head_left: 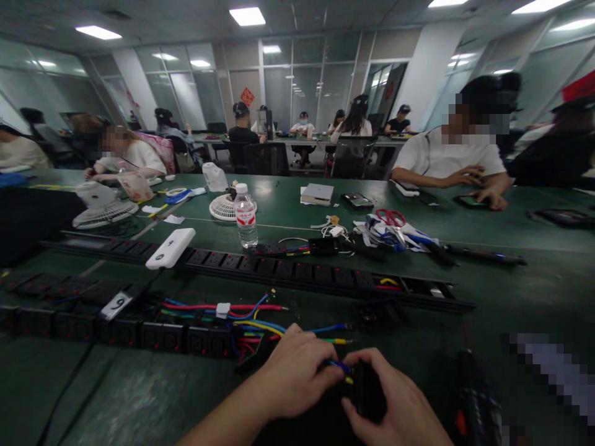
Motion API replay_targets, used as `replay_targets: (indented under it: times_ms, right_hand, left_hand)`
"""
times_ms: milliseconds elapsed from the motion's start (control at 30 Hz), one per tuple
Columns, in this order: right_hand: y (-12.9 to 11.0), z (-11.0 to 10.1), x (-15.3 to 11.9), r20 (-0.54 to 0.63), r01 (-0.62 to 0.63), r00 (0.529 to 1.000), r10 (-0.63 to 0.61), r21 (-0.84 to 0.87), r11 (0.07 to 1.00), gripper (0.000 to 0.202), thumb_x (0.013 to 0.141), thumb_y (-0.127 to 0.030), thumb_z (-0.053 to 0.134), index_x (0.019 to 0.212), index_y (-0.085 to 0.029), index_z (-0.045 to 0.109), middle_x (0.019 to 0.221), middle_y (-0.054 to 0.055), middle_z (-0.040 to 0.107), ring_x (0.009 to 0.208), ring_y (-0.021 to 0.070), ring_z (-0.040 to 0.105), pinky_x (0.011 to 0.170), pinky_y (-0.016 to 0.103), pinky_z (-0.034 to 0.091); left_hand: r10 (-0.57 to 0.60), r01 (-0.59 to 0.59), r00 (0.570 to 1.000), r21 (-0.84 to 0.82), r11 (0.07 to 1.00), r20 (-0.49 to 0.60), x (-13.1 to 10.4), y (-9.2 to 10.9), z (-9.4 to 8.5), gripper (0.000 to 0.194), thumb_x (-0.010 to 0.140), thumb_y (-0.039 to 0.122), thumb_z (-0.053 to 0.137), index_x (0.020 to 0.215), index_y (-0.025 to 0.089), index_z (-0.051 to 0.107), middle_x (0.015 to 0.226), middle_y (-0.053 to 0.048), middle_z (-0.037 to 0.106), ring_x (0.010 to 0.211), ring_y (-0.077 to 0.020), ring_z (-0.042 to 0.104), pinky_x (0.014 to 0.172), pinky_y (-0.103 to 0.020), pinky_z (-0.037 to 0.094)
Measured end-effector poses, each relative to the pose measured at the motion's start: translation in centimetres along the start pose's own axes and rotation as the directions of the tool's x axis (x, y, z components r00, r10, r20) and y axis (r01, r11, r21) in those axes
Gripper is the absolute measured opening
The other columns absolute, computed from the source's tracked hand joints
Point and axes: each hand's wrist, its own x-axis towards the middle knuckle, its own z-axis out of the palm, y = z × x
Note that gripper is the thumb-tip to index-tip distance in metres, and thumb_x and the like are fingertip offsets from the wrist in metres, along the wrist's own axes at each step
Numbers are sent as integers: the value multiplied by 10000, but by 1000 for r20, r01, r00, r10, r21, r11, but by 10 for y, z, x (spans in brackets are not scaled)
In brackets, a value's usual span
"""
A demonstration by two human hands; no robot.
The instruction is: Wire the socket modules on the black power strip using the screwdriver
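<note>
A: What's each hand doing?

B: Left hand (297,371) is curled nearly closed, thumb and forefinger pinching a blue wire (338,365) w/ a yellow tip. Right hand (395,402) is wrapped round a small black socket module (369,391), fingers bent over it, not fully closed. The wire end sits right btwn the two hands, touching the module.

A: Where does the wire come from?

B: From the bundle of coloured wires (251,322) just ahead & left of the left hand, which runs into a row of black sockets (139,331) further left. A long black power strip (288,269) lies beyond the hands, water bottle (245,217) past that, scissors (391,217) well ahead-right.

A: Risks from here?

B: Prob the wire slipping: the pinch is close to the tip, so a twist of the module could pull it free. Can't tell if the tip is seated, the fingers hide it. Also loose red & yellow leads lie close ahead of the left hand; a drag of the wrist could snag them & tug the socket row. Dim view near the right hand, so a wrong slot is possible.
</note>
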Motion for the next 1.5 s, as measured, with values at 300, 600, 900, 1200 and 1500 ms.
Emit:
replay_targets:
  times_ms: [300, 600, 900, 1200, 1500]
  right_hand:
    - [-6, 5, 3, -49, 160, 986, -162, -50, 986, 379, 686, -146, 618, 1039, -203, 492, 985, 0, 553, 862, 151, 572, 731, 280, 495]
    - [-5, 5, 0, -75, 162, 982, -173, -133, 978, 348, 752, -196, 553, 1082, -218, 445, 929, -17, 577, 793, 136, 609, 670, 262, 492]
    - [-5, -2, -5, -61, 17, 998, -23, -84, 996, 339, 778, -253, 538, 1105, -234, 455, 914, -32, 604, 787, 123, 634, 662, 226, 508]
    - [7, -16, -3, -156, -109, 980, 123, 92, 990, 259, 791, -344, 531, 999, -195, 491, 896, -5, 612, 773, 112, 632, 650, 185, 531]
    - [0, -11, -5, 42, -91, 994, 102, -200, 975, 437, 704, -56, 603, 1104, -216, 528, 1034, 13, 569, 931, 211, 580, 777, 394, 522]
  left_hand:
    - [20, -15, 999, 137, 990, -37, 1, 6, 15, 140, 979, 268, 479, 895, 208, 575, 881, 11, 672, 858, -175, 587, 778, -342, 319]
    - [5, -9, 999, 83, 996, 52, 1, 2, 9, 114, 975, 236, 486, 943, 217, 593, 907, 4, 675, 900, -184, 610, 809, -332, 346]
    - [-55, 54, 998, 20, 998, 24, 3, 5, 9, 129, 982, 312, 497, 950, 237, 597, 915, 16, 690, 883, -186, 626, 823, -340, 367]
    - [-106, 104, 994, -66, 992, -28, 3, 1, 1, 164, 1001, 277, 434, 942, 227, 578, 890, 21, 682, 829, -164, 603, 762, -305, 355]
    - [-98, 98, 995, 3, 995, -30, 6, 0, 5, 148, 992, 286, 469, 932, 225, 591, 883, 12, 667, 818, -168, 578, 746, -305, 346]
